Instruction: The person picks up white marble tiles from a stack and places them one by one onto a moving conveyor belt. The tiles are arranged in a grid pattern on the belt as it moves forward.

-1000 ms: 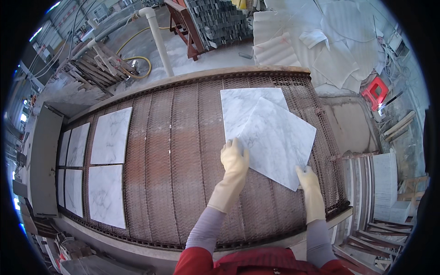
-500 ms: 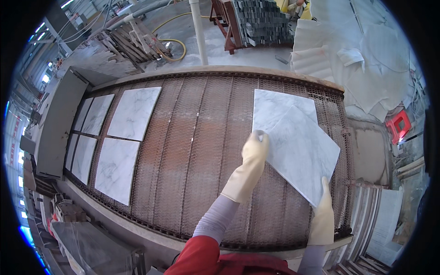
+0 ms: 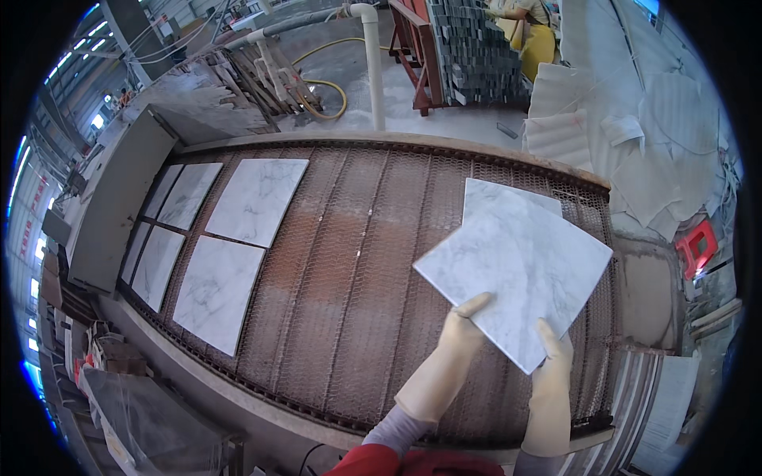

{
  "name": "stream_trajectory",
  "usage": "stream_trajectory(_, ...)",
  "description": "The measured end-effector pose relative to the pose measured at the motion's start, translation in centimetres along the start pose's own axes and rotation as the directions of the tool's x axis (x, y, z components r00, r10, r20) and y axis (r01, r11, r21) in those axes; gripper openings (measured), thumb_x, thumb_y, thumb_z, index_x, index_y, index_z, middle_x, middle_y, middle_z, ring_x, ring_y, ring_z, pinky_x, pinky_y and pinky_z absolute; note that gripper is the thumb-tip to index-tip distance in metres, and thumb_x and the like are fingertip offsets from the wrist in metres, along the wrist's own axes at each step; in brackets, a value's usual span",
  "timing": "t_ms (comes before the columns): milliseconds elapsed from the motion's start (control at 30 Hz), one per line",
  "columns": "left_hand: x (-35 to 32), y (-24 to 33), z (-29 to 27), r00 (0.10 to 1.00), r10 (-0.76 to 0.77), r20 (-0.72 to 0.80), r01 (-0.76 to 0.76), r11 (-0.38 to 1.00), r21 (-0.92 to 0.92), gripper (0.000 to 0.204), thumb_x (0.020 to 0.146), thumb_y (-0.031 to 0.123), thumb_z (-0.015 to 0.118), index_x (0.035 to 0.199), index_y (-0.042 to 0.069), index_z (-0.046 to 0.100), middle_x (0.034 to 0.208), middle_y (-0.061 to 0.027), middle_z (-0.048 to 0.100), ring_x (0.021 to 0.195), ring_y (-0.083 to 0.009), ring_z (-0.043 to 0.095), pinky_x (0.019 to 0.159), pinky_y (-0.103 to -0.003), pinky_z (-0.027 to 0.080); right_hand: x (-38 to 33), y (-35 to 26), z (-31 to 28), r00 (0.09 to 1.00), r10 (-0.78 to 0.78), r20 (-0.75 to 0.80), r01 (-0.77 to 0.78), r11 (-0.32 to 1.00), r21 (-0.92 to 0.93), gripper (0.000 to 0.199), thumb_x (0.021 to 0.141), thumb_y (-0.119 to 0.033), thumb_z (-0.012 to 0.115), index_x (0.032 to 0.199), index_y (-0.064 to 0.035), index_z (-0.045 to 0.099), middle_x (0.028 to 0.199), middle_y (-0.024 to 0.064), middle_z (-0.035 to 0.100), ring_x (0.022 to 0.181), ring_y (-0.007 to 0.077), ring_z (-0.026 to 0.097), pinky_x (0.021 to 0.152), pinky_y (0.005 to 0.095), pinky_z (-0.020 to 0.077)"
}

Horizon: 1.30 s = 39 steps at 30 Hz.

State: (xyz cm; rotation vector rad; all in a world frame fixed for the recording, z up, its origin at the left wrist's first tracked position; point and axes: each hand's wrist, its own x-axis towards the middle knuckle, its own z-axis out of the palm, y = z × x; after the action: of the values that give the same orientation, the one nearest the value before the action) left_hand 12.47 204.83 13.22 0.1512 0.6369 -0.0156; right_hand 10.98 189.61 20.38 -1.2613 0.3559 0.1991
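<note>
A white marble tile with grey veins is turned like a diamond over the right part of the brown wire-mesh conveyor belt. A second white tile lies flat under it, its far corner showing. My left hand, in a cream rubber glove, presses on the tile's near-left edge. My right hand, gloved the same way, grips the tile's near corner. Several more marble tiles lie in rows on the belt's left end.
A grey machine housing stands at the belt's left end. Beyond the belt are a white pipe, a yellow hose, a red rack of dark tiles and a person in yellow. Pale sheets lie at right beside a red stool.
The tile has turned and come up off the one beneath it. My left hand has slid from its far-left corner to its near edge. My view has swung left, showing more of the belt.
</note>
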Motion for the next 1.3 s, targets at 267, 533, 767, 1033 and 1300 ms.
stream_trajectory(267,-2.9,9.6,-0.3,0.888,0.423,-0.183,-0.42,0.906,0.054,0.035,0.08,-0.004,0.065,0.112,-0.015,0.062,0.118,-0.0257,0.063,0.104,-0.0375,0.065,0.097,-0.046,0.053,-0.8,-0.2,-0.3,0.981,0.051,0.186,0.028,0.916,-0.4,0.041,0.104,-0.03,0.048,0.131,-0.0002,0.059,0.108,0.018,0.07,0.095,0.0237,0.069,0.087,0.0354,0.0543)
stream_trajectory(533,4.0,19.3,-4.8,0.775,0.621,-0.119,-0.626,0.78,-0.005,0.035,0.08,-0.008,0.059,0.115,-0.011,0.06,0.118,-0.027,0.061,0.104,-0.0381,0.064,0.094,-0.051,0.055,0.9,1.1,-8.3,0.984,0.164,-0.07,-0.177,0.843,-0.509,0.036,0.105,-0.023,0.044,0.126,-0.0006,0.062,0.1,0.0182,0.072,0.086,0.0244,0.071,0.079,0.033,0.0562)
stream_trajectory(767,7.9,21.6,-5.1,0.58,0.796,-0.176,-0.702,0.597,0.387,0.02,0.085,-0.015,0.057,0.103,-0.008,0.061,0.112,-0.0255,0.066,0.097,-0.0326,0.068,0.084,-0.045,0.061,1.6,2.1,-8.0,0.983,0.179,-0.027,-0.167,0.835,-0.525,0.037,0.104,-0.021,0.044,0.128,0.0008,0.06,0.105,0.0189,0.071,0.091,0.0246,0.069,0.083,0.0344,0.0549)
stream_trajectory(1033,9.9,22.5,-7.2,0.692,0.696,-0.188,-0.647,0.715,0.266,0.042,0.095,0.004,0.056,0.135,-0.006,0.048,0.136,-0.0278,0.051,0.124,-0.0365,0.054,0.106,-0.047,0.048,3.8,1.7,-5.1,0.997,0.053,0.053,-0.005,0.749,-0.662,0.032,0.103,-0.02,0.051,0.13,-0.0066,0.061,0.111,0.014,0.072,0.1,0.0213,0.068,0.091,0.0334,0.0524)
stream_trajectory(1300,1.2,19.1,-5.0,0.755,0.644,-0.126,-0.532,0.713,0.457,0.063,0.101,0.03,0.05,0.155,0.008,0.026,0.16,-0.0205,0.024,0.146,-0.0419,0.029,0.119,-0.062,0.022,13.7,2.3,-8.0,0.956,-0.293,0.019,0.134,0.376,-0.917,0.043,0.093,-0.028,0.065,0.133,-0.0105,0.06,0.129,0.0166,0.063,0.117,0.0293,0.062,0.1,0.0391,0.0479)
